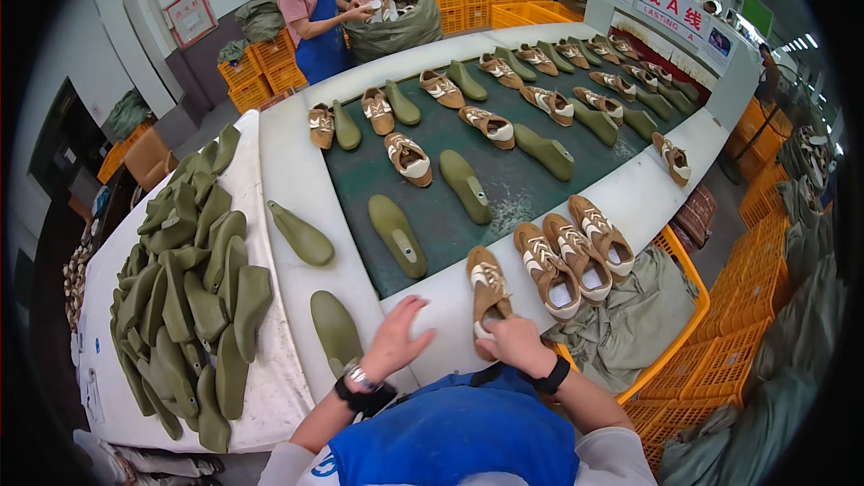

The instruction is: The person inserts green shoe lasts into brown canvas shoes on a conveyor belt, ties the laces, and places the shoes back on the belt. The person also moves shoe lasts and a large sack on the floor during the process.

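My right hand [519,343] is closed at the heel of a brown and white sneaker [488,277], which stands toe-away on the white table edge [441,315] in front of me. Some of its fingers are hidden in the shoe's opening. To the left, my left hand [389,338] hovers with fingers stretched out, holding nothing. Close by it lies a green shoe last [334,328], and another last [301,234] rests farther up the white border. Just right of the held sneaker, several sneakers stand together, one of them a brown sneaker [544,265].
A green conveyor belt [360,182] carries rows of sneakers and lasts. At left, a pile of green lasts [193,297] covers a white-clothed table [279,396]. Orange crates [720,342] stand at right, one holding grey-green cloth [621,324]. Across the belt, another person [310,13] handles shoes over a sack [396,31].
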The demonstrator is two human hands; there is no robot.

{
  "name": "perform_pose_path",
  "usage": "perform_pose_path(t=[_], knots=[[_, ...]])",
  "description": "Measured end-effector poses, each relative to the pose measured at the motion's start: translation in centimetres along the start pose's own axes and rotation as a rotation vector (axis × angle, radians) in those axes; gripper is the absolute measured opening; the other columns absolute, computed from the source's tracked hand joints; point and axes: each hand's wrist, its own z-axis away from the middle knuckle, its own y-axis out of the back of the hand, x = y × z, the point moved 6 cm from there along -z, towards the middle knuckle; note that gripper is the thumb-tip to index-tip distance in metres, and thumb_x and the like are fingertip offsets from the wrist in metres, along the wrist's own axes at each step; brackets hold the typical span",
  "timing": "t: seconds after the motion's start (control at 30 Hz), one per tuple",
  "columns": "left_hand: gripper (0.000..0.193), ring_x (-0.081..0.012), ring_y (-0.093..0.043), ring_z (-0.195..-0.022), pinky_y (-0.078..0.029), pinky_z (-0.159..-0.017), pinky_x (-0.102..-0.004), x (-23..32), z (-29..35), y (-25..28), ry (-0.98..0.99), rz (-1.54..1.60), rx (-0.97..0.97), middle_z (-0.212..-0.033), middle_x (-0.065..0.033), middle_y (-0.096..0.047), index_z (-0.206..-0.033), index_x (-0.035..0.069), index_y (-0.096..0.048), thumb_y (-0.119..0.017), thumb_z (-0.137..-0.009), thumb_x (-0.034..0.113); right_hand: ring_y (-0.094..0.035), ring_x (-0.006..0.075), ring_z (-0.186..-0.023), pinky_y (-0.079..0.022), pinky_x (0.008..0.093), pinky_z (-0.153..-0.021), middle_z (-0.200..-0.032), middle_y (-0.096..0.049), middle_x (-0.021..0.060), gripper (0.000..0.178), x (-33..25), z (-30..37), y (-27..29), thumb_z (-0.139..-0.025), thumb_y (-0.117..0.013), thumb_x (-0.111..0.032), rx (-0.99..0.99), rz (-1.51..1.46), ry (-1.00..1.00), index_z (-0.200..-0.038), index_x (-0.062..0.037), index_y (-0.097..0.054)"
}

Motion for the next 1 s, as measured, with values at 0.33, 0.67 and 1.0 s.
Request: perform_pose_path(t=[0.33, 0.67, 1.0], knots=[[0.032, -0.0369, -0.063, -0.073, -0.052, -0.067, -0.0417, 2.5, -3.6, -4.6, -0.031, -0.113, -0.064, -0.086, -0.0191, -0.065, -0.105, 0.000, -0.061, -0.061, -0.076, 0.014, -0.064, 0.0320, -0.064, -0.050, 0.0413, -0.056, -0.065, -0.064, 0.0118, 0.022, -5.1, 1.7, 1.3, -0.081, -0.066, -0.025, -0.107, -0.237, 0.088, -0.093, -0.0068, -0.064], [0.036, -0.0378, -0.064, -0.078, -0.052, -0.067, -0.0414, 7.0, -1.3, 0.5, -0.096, 0.203, 0.172, -0.086, -0.0213, -0.064, -0.117, 0.004, -0.052, -0.059, -0.082, 0.004, -0.062, 0.0305, -0.054, -0.046, 0.0382, -0.050, -0.057, -0.061, 0.0097, 0.036, -4.9, 0.8, 5.2, -0.083, -0.065, -0.020, 0.093, -0.698, -0.077, -0.117, -0.0117, -0.054], [0.027, -0.0291, -0.062, -0.068, -0.052, -0.059, -0.0365, 7.4, -0.7, 0.3, -0.267, -0.196, 0.132, -0.079, -0.0112, -0.061, -0.105, 0.006, -0.058, -0.065, -0.080, 0.013, -0.059, 0.0302, -0.052, -0.045, 0.0382, -0.050, -0.055, -0.058, 0.0079, 0.016, -4.3, -0.3, 5.4, -0.085, -0.063, -0.025, 0.038, -0.530, -0.058, -0.082, -0.0100, -0.057]])
